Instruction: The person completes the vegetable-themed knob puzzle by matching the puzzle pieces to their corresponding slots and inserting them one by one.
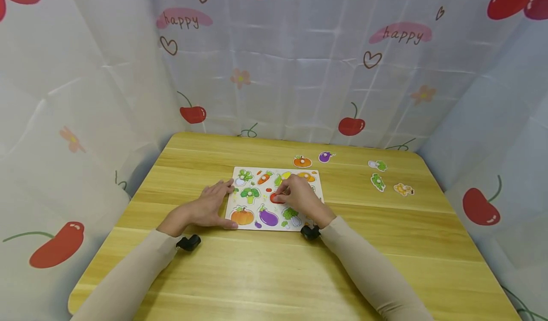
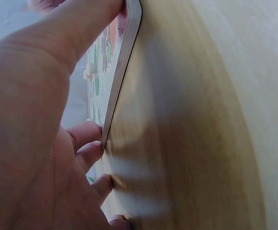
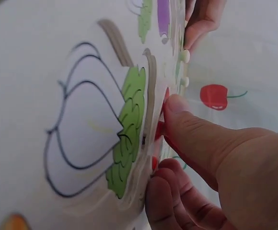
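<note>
A white wooden vegetable puzzle board lies flat on the table. My right hand is over the board's middle, pinching a red tomato puzzle piece between thumb and fingers. In the right wrist view, the tomato's red edge shows beside the thumb, right at the board's surface. My left hand rests at the board's left side, thumb on the near corner and fingers spread along the edge. In the left wrist view those fingertips touch the board's side. Knobbed broccoli and carrot pieces sit in the board.
Beyond the board lie a pumpkin piece and an eggplant piece. Farther right are a white-and-green vegetable piece, a green leafy piece and a yellow-brown piece. Cherry-printed curtains enclose the wooden table.
</note>
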